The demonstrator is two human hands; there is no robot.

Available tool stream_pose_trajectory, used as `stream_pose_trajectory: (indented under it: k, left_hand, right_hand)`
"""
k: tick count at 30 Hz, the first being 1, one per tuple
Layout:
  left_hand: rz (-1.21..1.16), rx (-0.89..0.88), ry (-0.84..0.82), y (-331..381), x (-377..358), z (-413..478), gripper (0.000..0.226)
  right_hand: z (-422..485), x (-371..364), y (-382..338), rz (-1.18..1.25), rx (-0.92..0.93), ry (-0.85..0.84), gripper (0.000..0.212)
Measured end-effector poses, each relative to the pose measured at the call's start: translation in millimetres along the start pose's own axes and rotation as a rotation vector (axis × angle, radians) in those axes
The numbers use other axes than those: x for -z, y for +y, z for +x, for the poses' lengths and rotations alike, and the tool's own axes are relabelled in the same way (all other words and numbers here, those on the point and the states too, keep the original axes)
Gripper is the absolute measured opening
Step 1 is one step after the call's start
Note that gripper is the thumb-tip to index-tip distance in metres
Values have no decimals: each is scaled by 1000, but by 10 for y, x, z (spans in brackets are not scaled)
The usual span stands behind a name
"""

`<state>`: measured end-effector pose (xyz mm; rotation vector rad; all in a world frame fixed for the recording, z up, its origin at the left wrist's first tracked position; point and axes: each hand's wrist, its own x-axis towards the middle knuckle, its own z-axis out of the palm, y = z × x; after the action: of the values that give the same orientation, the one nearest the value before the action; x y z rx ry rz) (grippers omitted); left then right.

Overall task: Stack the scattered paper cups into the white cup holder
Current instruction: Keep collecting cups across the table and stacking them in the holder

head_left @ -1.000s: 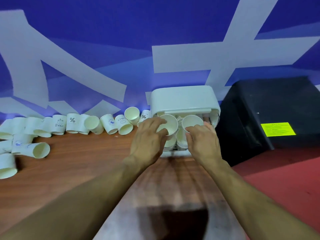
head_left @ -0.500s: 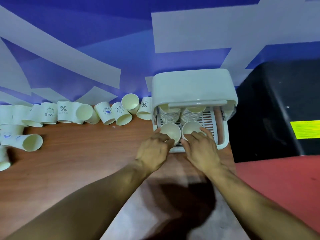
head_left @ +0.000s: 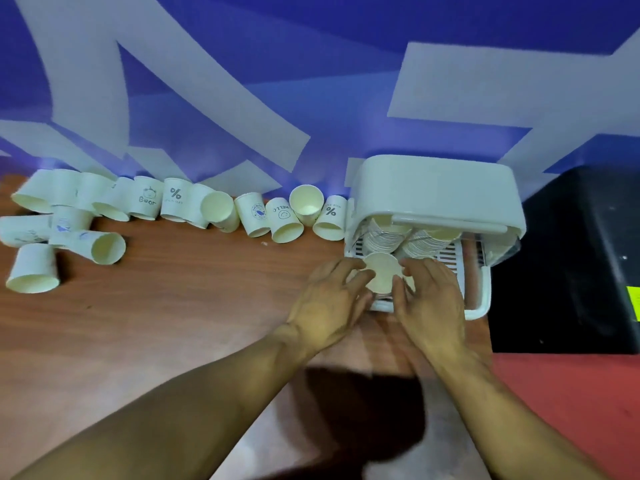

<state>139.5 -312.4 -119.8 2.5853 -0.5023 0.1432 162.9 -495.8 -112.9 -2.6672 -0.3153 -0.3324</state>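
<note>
The wooden table (head_left: 173, 306) runs along a blue-and-white wall, with the white cup holder (head_left: 436, 188) at its far right corner and two stacks (head_left: 384, 233) already nested inside. My left hand (head_left: 329, 303) and right hand (head_left: 433, 299) both curl their fingers round one paper cup (head_left: 382, 277) at the holder's front edge. The scattered cups (head_left: 221, 209) lie loose along the table's far edge and left end, so I judge plenty is left.
</note>
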Motion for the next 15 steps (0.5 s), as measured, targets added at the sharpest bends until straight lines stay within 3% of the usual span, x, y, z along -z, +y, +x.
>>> stream_pose_trajectory:
  k: [5,15]
  left_hand:
    - [77,128,29,-223,454,-313,31]
    - [223,484,184,-788,1464,-1435,31]
  right_hand:
    - [71,33,-665,100,101,44,27]
    - [46,-137,-2190,194,325,-102,29]
